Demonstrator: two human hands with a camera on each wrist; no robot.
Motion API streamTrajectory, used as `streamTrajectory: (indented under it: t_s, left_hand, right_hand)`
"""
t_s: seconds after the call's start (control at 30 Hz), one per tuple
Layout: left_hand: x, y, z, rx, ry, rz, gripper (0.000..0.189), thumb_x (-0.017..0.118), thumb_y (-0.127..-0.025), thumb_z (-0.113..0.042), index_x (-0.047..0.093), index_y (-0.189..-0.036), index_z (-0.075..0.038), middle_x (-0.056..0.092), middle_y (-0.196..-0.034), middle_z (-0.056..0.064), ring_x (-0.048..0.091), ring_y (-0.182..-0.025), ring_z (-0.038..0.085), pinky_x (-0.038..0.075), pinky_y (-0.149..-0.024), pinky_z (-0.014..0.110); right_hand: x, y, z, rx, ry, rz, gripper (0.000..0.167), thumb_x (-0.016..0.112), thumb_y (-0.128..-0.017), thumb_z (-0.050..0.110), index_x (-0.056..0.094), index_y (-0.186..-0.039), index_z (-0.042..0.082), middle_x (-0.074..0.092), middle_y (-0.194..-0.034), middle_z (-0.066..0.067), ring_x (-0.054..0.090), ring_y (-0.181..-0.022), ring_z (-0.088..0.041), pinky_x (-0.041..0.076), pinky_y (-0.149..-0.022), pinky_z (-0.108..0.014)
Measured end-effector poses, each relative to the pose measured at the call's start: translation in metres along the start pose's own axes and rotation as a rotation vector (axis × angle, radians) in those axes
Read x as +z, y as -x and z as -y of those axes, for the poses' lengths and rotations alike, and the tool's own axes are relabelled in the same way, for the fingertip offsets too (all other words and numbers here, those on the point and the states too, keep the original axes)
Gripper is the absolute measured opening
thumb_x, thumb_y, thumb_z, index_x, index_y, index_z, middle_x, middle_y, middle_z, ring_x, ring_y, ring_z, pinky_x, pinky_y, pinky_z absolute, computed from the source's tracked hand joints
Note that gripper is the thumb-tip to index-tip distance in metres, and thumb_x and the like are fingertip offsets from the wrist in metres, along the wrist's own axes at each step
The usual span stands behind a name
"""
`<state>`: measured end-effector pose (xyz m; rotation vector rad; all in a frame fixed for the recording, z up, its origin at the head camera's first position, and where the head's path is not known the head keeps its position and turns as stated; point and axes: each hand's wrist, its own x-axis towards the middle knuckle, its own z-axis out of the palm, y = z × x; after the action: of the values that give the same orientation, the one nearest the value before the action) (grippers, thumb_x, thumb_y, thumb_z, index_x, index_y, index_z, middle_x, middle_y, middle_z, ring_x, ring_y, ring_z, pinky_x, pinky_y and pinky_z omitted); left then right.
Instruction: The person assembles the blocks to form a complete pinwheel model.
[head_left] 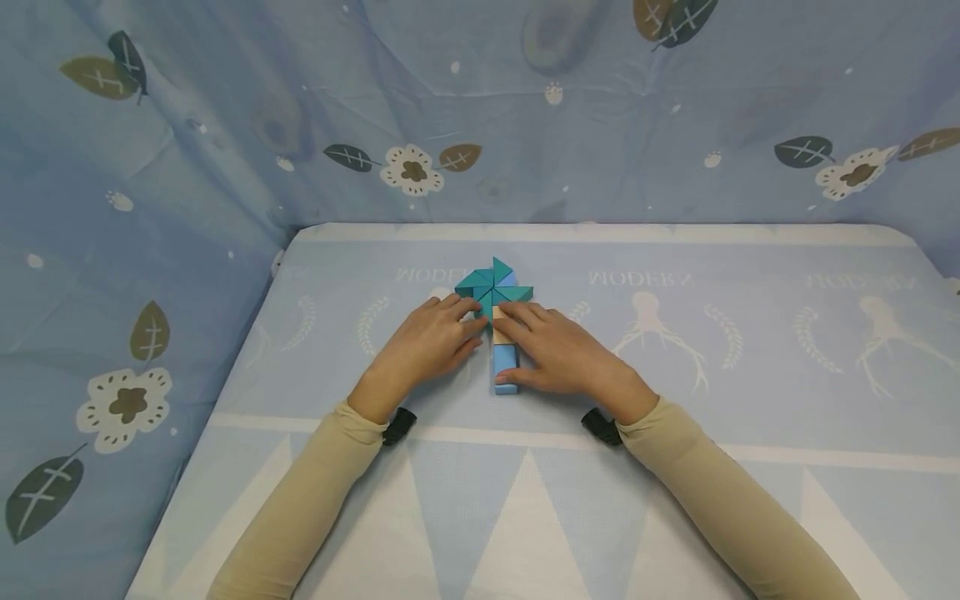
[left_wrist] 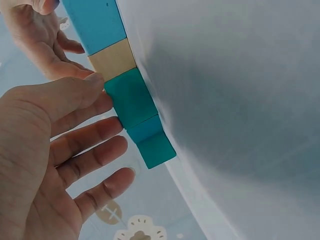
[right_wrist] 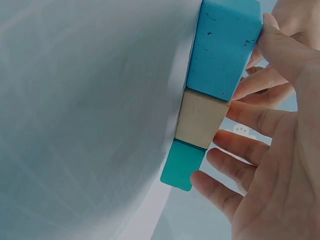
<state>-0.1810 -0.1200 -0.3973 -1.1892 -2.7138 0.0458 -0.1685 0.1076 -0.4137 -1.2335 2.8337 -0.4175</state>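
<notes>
Teal and light-blue triangular blocks (head_left: 480,283) lie together as a pinwheel shape on the table. Below it runs a straight stem: a plain wooden block (right_wrist: 202,117) and, nearer the person, a blue block (right_wrist: 222,50). My left hand (head_left: 423,342) is at the left side, its thumb and fingertips right at the wooden block and a teal block (left_wrist: 132,97), fingers loosely extended. From the right, my right hand (head_left: 558,350) reaches over the stem. Its thumb touches the near end of the blue block, and its extended fingers lie along the wooden and teal blocks.
The blocks rest on a table (head_left: 750,417) covered with a pale blue and white printed cloth. A blue patterned curtain (head_left: 525,108) hangs behind the far edge and along the left side. Dark straps (head_left: 602,427) show at both wrists.
</notes>
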Motion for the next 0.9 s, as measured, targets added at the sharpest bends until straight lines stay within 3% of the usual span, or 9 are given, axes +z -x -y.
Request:
streamTrajectory:
  t_s: [0.3, 0.9]
  left_hand:
    - [0.0008, -0.0002, 0.0004, 0.006, -0.012, -0.004, 0.032, 0.068, -0.094, -0.027, 0.07, -0.122, -0.012, 0.063, -0.126, 0.007, 0.058, -0.119, 0.027, 0.049, -0.1, 0.045]
    - [0.0038, -0.0006, 0.0029, 0.005, -0.016, -0.007, 0.033, 0.067, -0.094, -0.028, 0.069, -0.123, -0.011, 0.063, -0.128, 0.007, 0.058, -0.12, 0.026, 0.048, -0.1, 0.043]
  right_hand:
    - [0.0, -0.0003, 0.002, 0.001, 0.036, 0.001, 0.079, 0.06, -0.091, 0.057, 0.039, -0.15, 0.009, 0.036, -0.154, -0.012, 0.037, -0.14, -0.03, 0.045, -0.102, -0.051]
    - [0.001, -0.0009, 0.001, 0.003, 0.035, 0.014, 0.08, 0.059, -0.091, 0.058, 0.038, -0.151, 0.009, 0.035, -0.155, -0.011, 0.036, -0.141, -0.029, 0.045, -0.103, -0.05]
